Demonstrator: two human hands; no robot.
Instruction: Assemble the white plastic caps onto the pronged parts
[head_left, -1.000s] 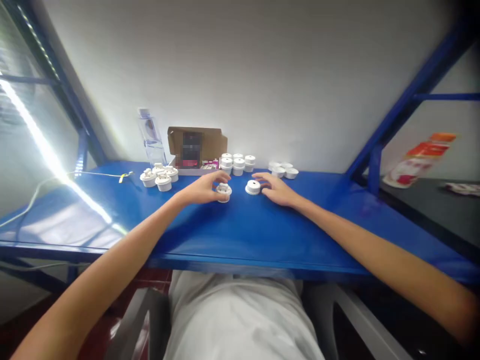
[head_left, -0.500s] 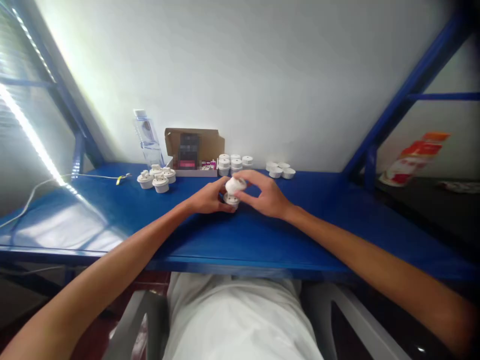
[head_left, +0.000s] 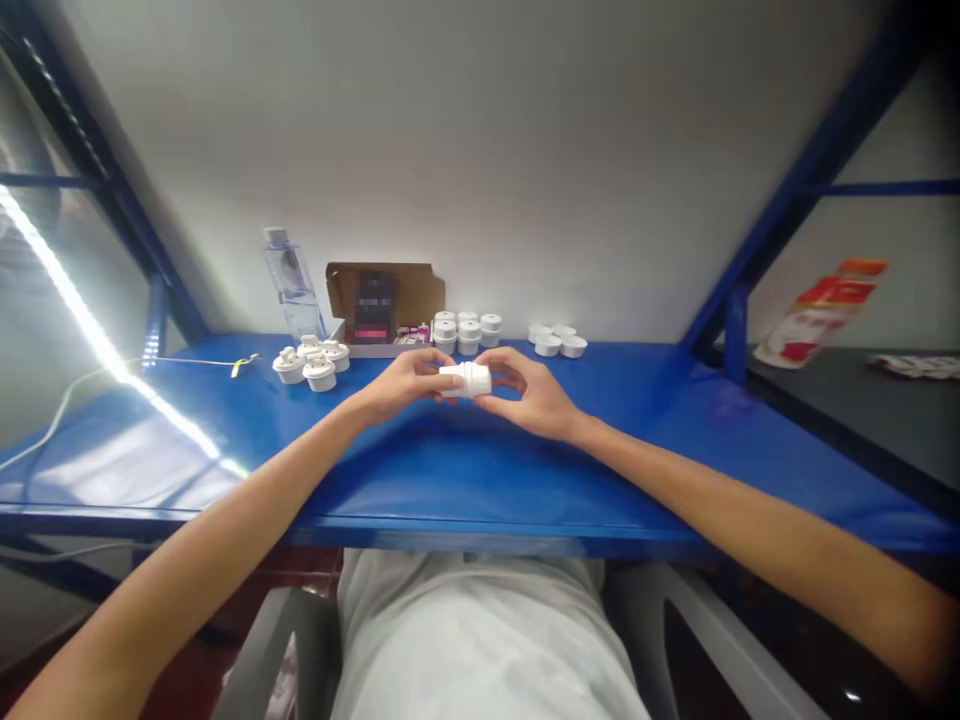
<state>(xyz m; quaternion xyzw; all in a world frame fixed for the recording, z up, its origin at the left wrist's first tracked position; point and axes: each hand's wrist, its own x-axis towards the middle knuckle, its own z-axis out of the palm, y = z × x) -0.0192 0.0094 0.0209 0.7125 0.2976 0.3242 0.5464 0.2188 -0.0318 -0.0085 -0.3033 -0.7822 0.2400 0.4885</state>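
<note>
A round white plastic fitting [head_left: 466,380] lies sideways between my two hands, above the blue table. Its halves sit together, with a ridged ring around the middle. My left hand [head_left: 412,386] is closed on its left end, thumb in front. At the other end, the fingers and thumb of my right hand [head_left: 529,396] grip the wider part. Just behind my hands stands a cluster of several white capped fittings [head_left: 469,330]. To the left is a group of white cups with raised inserts [head_left: 319,373]; to the right are several plain white cups [head_left: 549,345].
An open cardboard box [head_left: 420,290] with small packets stands against the wall, beside a clear bottle [head_left: 296,290]. A white cable [head_left: 187,361] crosses the left side of the blue table [head_left: 480,480]. At the far right is a red-and-white bottle with an orange cap [head_left: 821,315].
Half a second ago the white top part was tilted above an upright cup. Now both parts sit together and are turned on their side, the right hand at the right end.
</note>
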